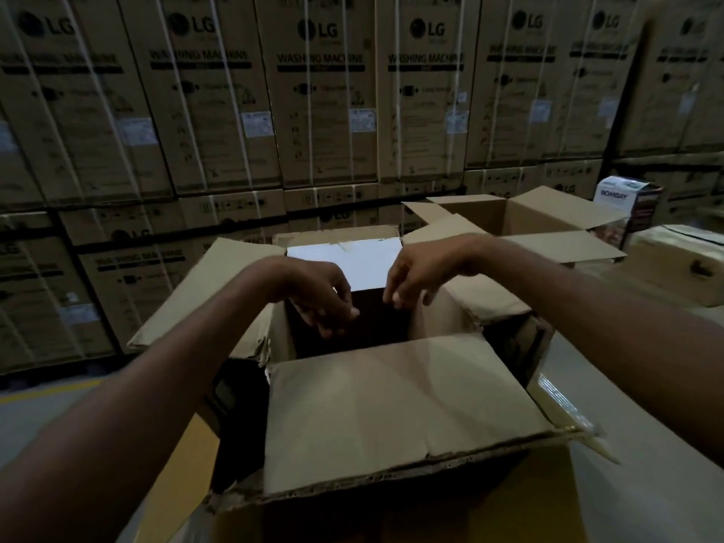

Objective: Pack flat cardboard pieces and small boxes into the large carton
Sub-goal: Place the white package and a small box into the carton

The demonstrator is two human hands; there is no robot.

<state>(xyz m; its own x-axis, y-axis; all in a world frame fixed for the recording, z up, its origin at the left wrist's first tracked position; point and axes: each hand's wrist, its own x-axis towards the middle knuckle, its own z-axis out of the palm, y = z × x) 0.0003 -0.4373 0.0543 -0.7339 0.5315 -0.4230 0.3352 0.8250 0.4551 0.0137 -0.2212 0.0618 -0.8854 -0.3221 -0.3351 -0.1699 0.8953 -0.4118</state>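
A large brown carton [391, 401] stands open in front of me, its near flap folded inward and its side flaps spread out. A white flat piece [352, 264] leans at the far side of the opening, above the dark inside. My left hand [321, 295] and my right hand [415, 276] both hover over the opening, fingers apart and pointing down, with nothing visible in them. The bottom of the carton is too dark to see.
A second open carton [521, 217] stands behind on the right, next to a small printed box [630, 205] and a low brown box [681, 264]. A wall of stacked washing-machine cartons [321, 103] fills the background. Grey floor with a yellow line [51, 393] lies at left.
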